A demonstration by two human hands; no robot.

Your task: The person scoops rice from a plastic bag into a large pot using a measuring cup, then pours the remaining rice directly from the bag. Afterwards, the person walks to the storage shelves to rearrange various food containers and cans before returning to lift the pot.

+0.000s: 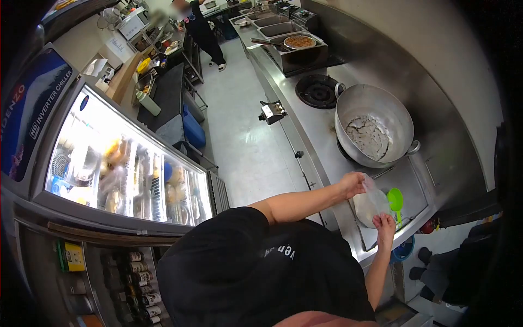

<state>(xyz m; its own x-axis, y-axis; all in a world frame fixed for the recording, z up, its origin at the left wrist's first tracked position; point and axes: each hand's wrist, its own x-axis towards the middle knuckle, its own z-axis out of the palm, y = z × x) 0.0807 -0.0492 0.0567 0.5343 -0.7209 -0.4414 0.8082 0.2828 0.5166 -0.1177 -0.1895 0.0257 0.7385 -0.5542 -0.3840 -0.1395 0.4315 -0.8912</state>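
A thin, see-through plastic bag (pixel 373 199) is stretched between my two hands over the steel counter. My left hand (pixel 353 185) pinches its upper edge, close to the big pot. At its lower side, the fingers of my right hand (pixel 384 222) are closed on the bag. Something whitish shows in or under the bag; I cannot tell which. Right beside the bag lies a bright green plastic scoop (pixel 395 199), its handle pointing toward my right hand. A large two-handled metal pot (pixel 400 117) stands just beyond my left hand, with whitish residue on its bottom.
A black gas burner (pixel 317 91) sits past the pot, then a pan of brown food (pixel 299 42) on steel trays. Behind me stands a lit glass-door chiller (pixel 128 163). A person (pixel 201 32) stands down the aisle; another person's dark-clothed legs (pixel 444 270) show at right.
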